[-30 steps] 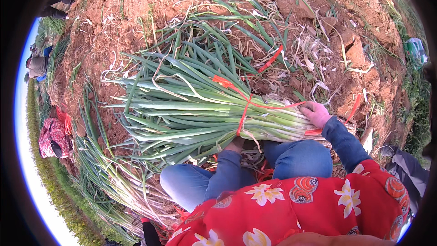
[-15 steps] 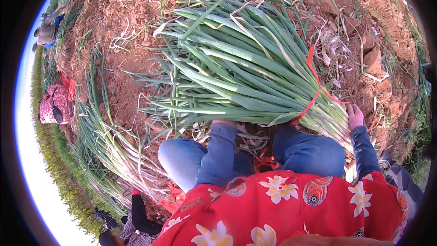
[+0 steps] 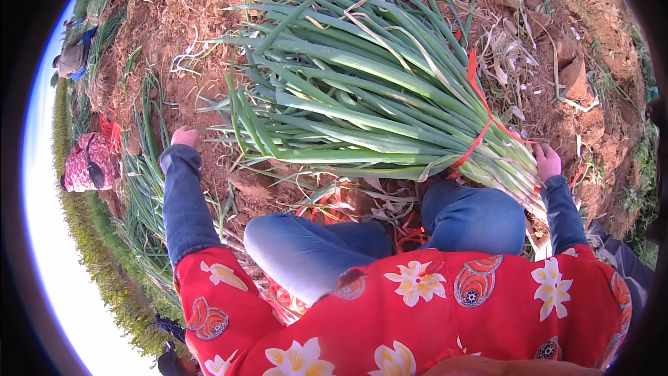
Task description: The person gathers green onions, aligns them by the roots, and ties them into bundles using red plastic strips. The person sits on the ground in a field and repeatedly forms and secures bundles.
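A large bundle of green onions (image 3: 362,90) lies across the soil before my knees, leaves to the left and pale stalk ends to the right. A red tie (image 3: 480,138) circles it near the stalk ends. My right hand (image 3: 548,161) grips the bundle's edge at the pale stalks, its fingertips beside the tie's loose tail. Out to the left, my left hand (image 3: 186,136) is by the leaf tips with its fingers drawn together. Whatever is between them is too small to make out.
More green onions (image 3: 142,198) lie on the ground at my left. Loose red ties (image 3: 334,202) and dry leaf scraps are near my knees. A person in a patterned pink garment (image 3: 89,161) is at the far left, with another person (image 3: 73,56) farther off.
My left hand has come out from under the bundle and swung left past the leaf tips. The bundle has shifted slightly up and left. My right hand stays at the stalk ends.
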The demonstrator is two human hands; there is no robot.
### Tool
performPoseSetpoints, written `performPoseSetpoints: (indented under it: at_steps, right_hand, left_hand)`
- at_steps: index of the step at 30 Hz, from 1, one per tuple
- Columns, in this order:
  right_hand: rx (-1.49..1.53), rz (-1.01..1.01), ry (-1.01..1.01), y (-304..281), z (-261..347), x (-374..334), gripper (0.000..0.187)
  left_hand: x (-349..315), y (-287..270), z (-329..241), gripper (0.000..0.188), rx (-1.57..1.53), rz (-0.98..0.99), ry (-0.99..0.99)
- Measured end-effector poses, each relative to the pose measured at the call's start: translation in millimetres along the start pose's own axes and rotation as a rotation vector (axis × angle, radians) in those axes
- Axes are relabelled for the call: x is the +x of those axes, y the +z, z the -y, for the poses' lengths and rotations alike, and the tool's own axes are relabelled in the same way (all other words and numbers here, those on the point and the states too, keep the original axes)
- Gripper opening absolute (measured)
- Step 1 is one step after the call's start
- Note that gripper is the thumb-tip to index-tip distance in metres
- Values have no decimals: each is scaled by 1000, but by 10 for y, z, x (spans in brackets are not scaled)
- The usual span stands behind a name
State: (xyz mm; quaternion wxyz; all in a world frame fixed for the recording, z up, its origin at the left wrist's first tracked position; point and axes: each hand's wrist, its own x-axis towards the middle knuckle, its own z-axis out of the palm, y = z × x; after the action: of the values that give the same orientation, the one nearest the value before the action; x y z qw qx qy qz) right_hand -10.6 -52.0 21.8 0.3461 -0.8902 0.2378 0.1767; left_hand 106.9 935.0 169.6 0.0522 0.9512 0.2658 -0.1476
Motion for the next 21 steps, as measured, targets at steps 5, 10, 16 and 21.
performPoseSetpoints:
  at_steps: [5,10,16,21]
  right_hand:
    - [-446,249,5,-172,238,194,30]
    - [-745,266,137,-121,40,452,35]
    - [-701,162,109,40,998,-407,46]
    - [-639,-29,137,146,962,-979,42]
  left_hand:
    - [-188,-769,-982,41,-470,-452,203]
    - [-1373,-364,-3912,35,-365,-245,1009]
    - [-2496,957,-6023,32,172,459,1649]
    - [-1840,1147,-5944,37,731,548,1257]
